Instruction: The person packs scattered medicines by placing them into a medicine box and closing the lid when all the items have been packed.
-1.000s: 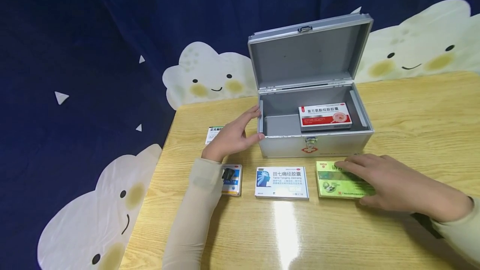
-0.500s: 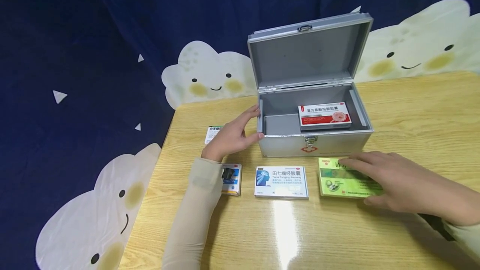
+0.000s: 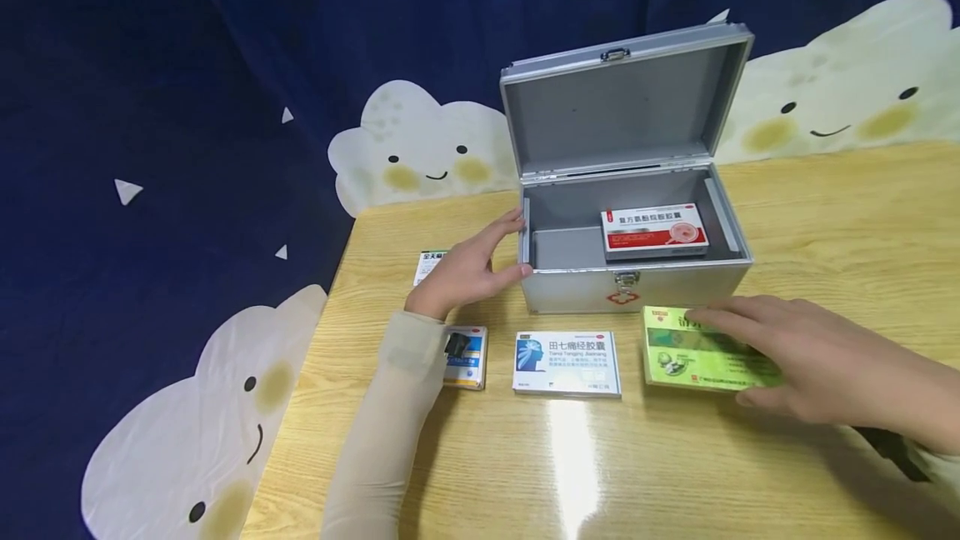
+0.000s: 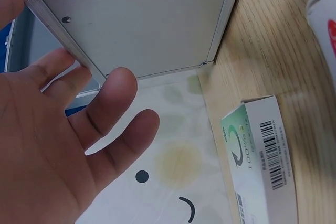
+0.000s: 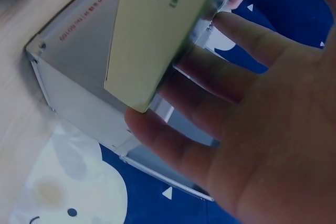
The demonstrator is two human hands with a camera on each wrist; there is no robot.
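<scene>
My right hand grips a green medicine box by its edges, thumb near and fingers far, held slightly above the table. In the right wrist view the box's pale yellow side shows against the fingers. My left hand rests with spread fingers on the left rim of a silver first-aid case, whose lid stands up. The left wrist view has the hand's last two fingers off the case. Inside the case, toward the right, lies a red and white medicine box.
A white and blue medicine box lies before the case. Left of it, partly under the left sleeve, is a blue and orange box. A white box with green lies behind the left wrist. A dark curtain hangs behind the wooden table.
My right hand has raised the green medicine box off the table and shifted it slightly right and toward the case. The left hand stays on the case's rim.
</scene>
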